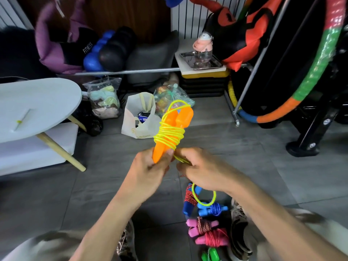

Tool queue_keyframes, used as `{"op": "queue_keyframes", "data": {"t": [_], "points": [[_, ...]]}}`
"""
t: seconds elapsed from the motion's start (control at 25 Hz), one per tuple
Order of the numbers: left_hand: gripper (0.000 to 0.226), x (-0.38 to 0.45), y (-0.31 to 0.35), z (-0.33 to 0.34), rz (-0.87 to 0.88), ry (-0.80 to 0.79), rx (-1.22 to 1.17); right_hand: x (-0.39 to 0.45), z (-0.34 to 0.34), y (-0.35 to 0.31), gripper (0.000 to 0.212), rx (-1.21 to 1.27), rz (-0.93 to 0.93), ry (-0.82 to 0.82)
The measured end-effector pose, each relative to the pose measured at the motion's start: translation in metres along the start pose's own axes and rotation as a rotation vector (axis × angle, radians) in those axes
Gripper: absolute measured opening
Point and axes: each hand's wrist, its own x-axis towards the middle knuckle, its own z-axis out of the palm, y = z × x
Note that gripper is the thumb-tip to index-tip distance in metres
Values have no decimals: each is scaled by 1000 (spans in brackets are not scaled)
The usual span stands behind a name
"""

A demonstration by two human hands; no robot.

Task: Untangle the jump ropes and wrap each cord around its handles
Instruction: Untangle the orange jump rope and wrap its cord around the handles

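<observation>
a: handles first. two orange handles (pixel 172 127) lie side by side, held up over the grey floor (pixel 263 176), with the yellow cord (pixel 169 135) coiled round their middle and a loop sticking out past the top ends.

b: and the hands?

a: left hand (pixel 148 171) is curled round the lower ends of the handles, gripping them. right hand (pixel 201 171) is just beside it, fingers closed in a pinch on the tail of the cord, which runs under the palm and hangs in a loose loop below the wrist.

b: so nearly wrapped. what could spoil it?

a: my guess is that slack tail. it dangles right over the bundles on the floor, a blue-handled rope (pixel 190 201) and another blue one (pixel 213 209) beside it, and could snag one as it's drawn up. also the coils look loose; if the left grip eases or the handles splay, they could slide off the tapered ends.

b: anything else down there?

a: pink-handled ropes (pixel 206 233) already wrapped, a green one (pixel 210 256) at the bottom edge. further out, a white bag (pixel 139 119), and a pale tabletop (pixel 37 104) on the left with little on it.
</observation>
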Motion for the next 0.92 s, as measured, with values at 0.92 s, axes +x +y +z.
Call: {"op": "queue_keyframes", "data": {"t": [0.92], "points": [[28, -29, -3, 20, 409, -489, 797, 7, -77, -1, 26, -78, -125, -389]]}}
